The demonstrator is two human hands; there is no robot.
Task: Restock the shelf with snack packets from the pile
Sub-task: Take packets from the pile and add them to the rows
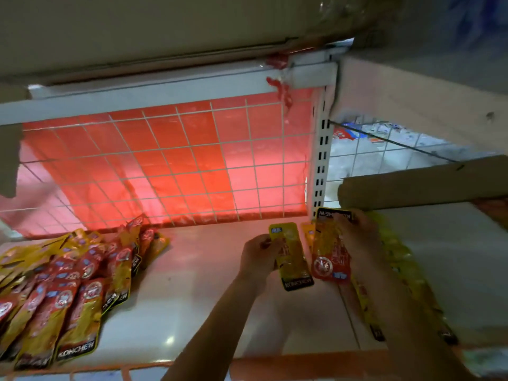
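My left hand [257,255] holds a yellow snack packet [291,257] by its left edge, above the white shelf [192,284]. Right beside it, my right hand [357,243] grips a yellow and red snack packet [331,251], black end pointing to the back. Under and right of my right arm, a row of yellow packets [398,268] lies along the shelf's right part. A pile of red and yellow packets [63,284] covers the shelf's left part.
A white wire grid [170,163] backed by red plastic closes the shelf's rear. A slotted white upright [320,160] stands at the back right, with a cardboard roll [417,182] lying beside it. Another shelf board [165,89] hangs overhead.
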